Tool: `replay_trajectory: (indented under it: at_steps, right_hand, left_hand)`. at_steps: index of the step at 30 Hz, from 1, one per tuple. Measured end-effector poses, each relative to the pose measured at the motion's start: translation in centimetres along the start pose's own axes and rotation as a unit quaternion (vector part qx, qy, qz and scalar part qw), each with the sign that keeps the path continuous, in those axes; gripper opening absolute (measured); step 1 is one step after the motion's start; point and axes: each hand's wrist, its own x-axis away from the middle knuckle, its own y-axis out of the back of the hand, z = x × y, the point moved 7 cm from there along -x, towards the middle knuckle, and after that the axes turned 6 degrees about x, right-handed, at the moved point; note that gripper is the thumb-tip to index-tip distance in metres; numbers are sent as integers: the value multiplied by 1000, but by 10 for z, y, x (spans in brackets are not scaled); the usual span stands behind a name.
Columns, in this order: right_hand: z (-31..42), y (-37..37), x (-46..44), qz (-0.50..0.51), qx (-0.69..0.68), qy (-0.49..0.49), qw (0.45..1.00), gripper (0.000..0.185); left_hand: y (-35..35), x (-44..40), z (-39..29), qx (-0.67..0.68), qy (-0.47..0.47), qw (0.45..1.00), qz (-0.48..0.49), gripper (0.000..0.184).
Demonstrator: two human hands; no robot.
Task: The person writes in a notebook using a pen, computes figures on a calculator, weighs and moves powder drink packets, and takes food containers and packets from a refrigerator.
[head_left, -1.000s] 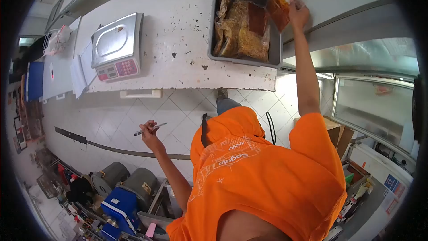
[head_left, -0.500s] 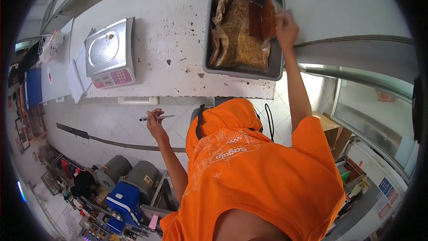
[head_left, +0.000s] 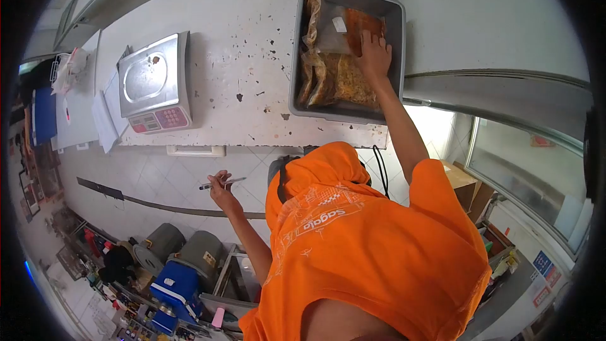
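A grey bin (head_left: 398, 57) stands at the table's right end, holding several clear bags of yellowish-brown food (head_left: 353, 85). On top of them lies a flat bag with reddish-brown contents (head_left: 363, 22) and a small white label. My right hand (head_left: 375, 55) rests on this bag's lower edge, palm down, with its fingers apart. Below the table's front edge, my left hand (head_left: 222, 188) is closed around a pen (head_left: 237, 180), which points to the right.
A silver scale (head_left: 150, 79) with a pink keypad sits on the worn white table (head_left: 240, 44). Papers (head_left: 106, 117) lie left of it. Grey barrels (head_left: 201, 252) and a blue cooler box (head_left: 177, 287) stand at the lower left.
My right hand has moved left from the bin's right side, bringing the reddish bag down onto the other bags, and its fingers have spread. My left hand still holds the pen.
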Motion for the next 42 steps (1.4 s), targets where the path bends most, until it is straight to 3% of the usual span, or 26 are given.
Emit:
replay_trajectory:
  at_steps: [7,10,19,22,24,25,26,29,30,33,34,38,42]
  right_hand:
    - [-73,61,-24,-25,-218,-159,962,56]
    - [-104,49,-31,16,-227,-191,955,54]
    - [-107,53,-21,20,-193,-202,960,56]
    - [-107,26,-7,-32,-154,-106,982,67]
    - [-91,28,3,-15,-203,-67,977,62]
    - [-67,56,17,14,-333,-68,940,61]
    - [-44,81,28,37,-377,-91,921,66]
    - [14,128,57,-45,-277,54,958,72]
    - [37,141,60,-76,-300,69,948,60]
    - [119,166,67,69,-463,50,882,43]
    - [155,164,70,61,-509,85,854,32]
    - [349,156,80,224,-596,127,760,23]
    - [569,147,48,158,-540,276,780,20]
  left_hand:
    - [4,1,4,-1,4,1000,-2,53]
    - [0,-4,6,14,17,1000,-5,52]
    - [3,-20,1,20,-1,1000,0,49]
    - [28,-30,16,41,-39,998,-2,50]
    - [48,-45,26,32,-32,999,-20,54]
    - [52,-39,15,19,-29,999,-39,55]
    - [62,-44,19,18,-24,998,-52,56]
    - [88,-57,30,15,-6,996,-90,58]
    - [94,-64,30,14,-1,995,-103,59]
    - [127,-94,28,21,-8,994,-103,62]
    - [137,-104,24,22,-33,991,-127,59]
    - [178,-152,13,131,-4,985,-110,53]
    - [254,-219,15,37,71,991,-105,52]
